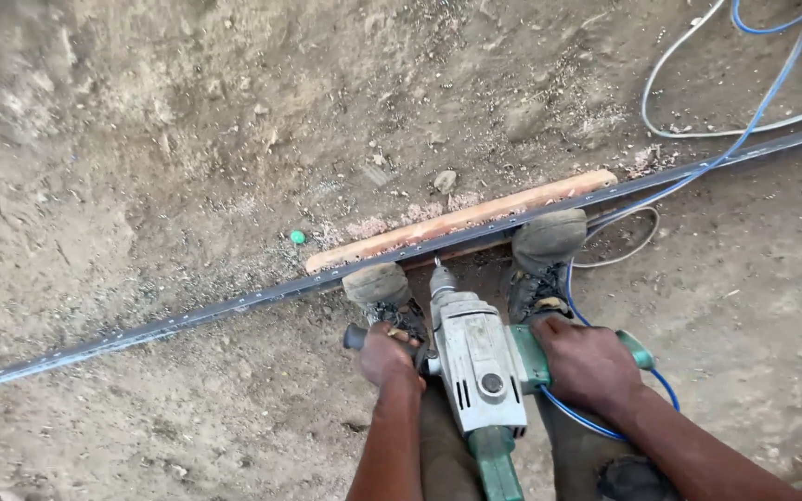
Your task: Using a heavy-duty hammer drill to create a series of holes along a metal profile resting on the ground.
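Heavy, rigid electric drill [480,366] held bit-down over the long metal strip [234,304], left hand [387,355] clenched on its black side handle [356,337], right hand [588,364] wrapped around the green grip [638,351], probably best steadied at both.

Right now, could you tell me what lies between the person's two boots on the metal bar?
In the head view, the drill's chuck and bit lie between the left boot and the right boot, tip down at the long metal bar.
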